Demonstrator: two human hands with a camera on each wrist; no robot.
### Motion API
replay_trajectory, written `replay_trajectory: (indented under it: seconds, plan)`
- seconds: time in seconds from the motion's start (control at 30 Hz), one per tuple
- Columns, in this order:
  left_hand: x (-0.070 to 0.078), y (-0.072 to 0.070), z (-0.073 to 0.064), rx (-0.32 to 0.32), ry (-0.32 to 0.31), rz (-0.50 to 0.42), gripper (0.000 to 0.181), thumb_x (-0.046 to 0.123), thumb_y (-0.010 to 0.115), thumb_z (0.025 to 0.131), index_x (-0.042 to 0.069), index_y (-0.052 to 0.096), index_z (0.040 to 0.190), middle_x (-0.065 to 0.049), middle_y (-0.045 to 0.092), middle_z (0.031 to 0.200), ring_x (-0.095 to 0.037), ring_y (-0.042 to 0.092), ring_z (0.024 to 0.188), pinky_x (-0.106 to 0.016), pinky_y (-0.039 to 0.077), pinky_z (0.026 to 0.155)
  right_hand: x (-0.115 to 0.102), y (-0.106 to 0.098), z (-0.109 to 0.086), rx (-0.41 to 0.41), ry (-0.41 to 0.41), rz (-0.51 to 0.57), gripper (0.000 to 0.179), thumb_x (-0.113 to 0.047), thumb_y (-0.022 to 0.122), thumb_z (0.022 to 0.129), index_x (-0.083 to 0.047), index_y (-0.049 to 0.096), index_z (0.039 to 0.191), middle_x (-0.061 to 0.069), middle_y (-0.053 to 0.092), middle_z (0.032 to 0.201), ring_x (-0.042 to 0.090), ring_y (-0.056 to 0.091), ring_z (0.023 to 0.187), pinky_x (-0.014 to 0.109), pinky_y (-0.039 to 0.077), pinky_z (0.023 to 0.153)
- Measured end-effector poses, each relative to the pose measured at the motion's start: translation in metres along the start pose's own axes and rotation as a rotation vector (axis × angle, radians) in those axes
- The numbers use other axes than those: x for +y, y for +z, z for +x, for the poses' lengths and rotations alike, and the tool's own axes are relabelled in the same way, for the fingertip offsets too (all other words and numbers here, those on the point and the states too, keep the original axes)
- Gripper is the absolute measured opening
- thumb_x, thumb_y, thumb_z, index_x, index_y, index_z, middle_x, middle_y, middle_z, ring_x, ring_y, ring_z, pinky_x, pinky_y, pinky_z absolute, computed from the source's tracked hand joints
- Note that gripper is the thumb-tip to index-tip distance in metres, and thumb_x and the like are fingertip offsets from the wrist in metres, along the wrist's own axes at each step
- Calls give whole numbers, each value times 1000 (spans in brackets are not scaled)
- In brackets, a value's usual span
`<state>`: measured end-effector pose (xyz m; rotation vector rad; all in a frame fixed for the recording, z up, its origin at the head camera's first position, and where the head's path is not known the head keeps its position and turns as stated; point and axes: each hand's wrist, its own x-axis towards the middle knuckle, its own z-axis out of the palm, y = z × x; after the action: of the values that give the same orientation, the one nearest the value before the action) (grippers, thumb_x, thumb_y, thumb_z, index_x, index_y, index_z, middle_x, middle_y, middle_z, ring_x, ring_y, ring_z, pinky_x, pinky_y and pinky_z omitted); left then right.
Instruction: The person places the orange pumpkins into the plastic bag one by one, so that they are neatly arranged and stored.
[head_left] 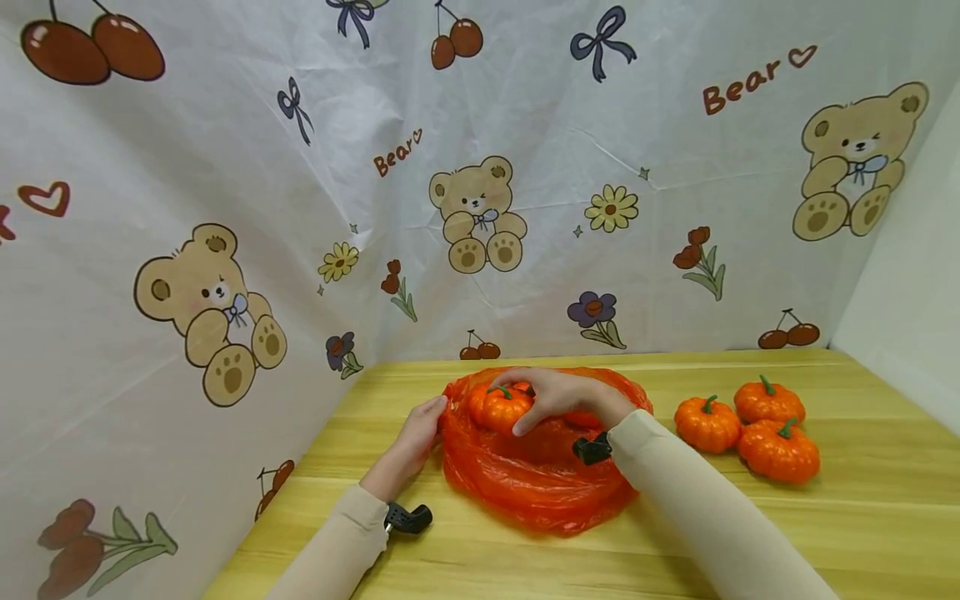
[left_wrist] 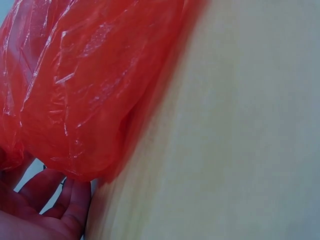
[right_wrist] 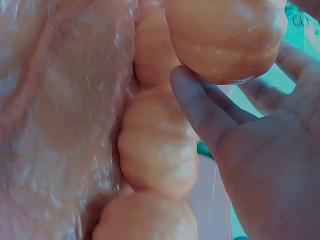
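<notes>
A red plastic bag (head_left: 540, 492) lies with its mouth spread wide on the table. My left hand (head_left: 420, 429) holds the bag's rim at its left side; in the left wrist view the fingers (left_wrist: 75, 205) curl beneath the crinkled plastic. Over the bag's mouth, my right hand (head_left: 551, 396) grips a small orange pumpkin (head_left: 504, 410) with a green stem. The right wrist view shows this pumpkin (right_wrist: 225, 40) between thumb and fingers, with several other pumpkins (right_wrist: 157, 145) in a row beside the plastic. The right hand partly hides those inside the bag.
Three more orange pumpkins sit together right of the bag: one in front (head_left: 780, 454), one at left (head_left: 707, 427) and one behind (head_left: 767, 404). The wooden table (head_left: 885, 500) meets a white printed curtain (head_left: 525, 308) at the back and left.
</notes>
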<state>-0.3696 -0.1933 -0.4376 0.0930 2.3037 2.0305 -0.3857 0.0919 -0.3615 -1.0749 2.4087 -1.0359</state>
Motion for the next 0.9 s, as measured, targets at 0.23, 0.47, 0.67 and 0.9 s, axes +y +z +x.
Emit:
replay_trajectory:
  seconds: [0.23,0.47,0.67,0.9]
  plan:
    - [0,1,-2,-2,-3,9,51,38,42,112,5,52,150,-15,61,145,-15,62,116,-42,50,108,-4,16,8,10,36,3,74,-28,90,79,-25,55,144,2,50,149,25,49,131,50,43,114]
    - [-2,1,0,-19,-5,4,53,39,41,112,5,49,153,-16,56,149,-20,60,125,-47,47,113,-7,31,12,11,59,7,74,-28,94,75,-28,59,140,-4,55,145,22,49,132,48,44,113]
    - [0,0,-1,-11,-9,16,52,38,40,112,5,51,152,-15,57,149,-18,60,123,-43,49,111,-10,38,16,0,34,-70,69,-25,93,77,-26,62,138,-8,58,139,18,52,127,43,45,112]
    - [-1,0,-2,-3,2,8,49,37,42,112,4,58,145,-10,65,135,-10,61,106,-30,53,97,-12,45,19,10,42,-159,67,-25,92,77,-30,62,136,-6,59,140,20,53,127,46,43,115]
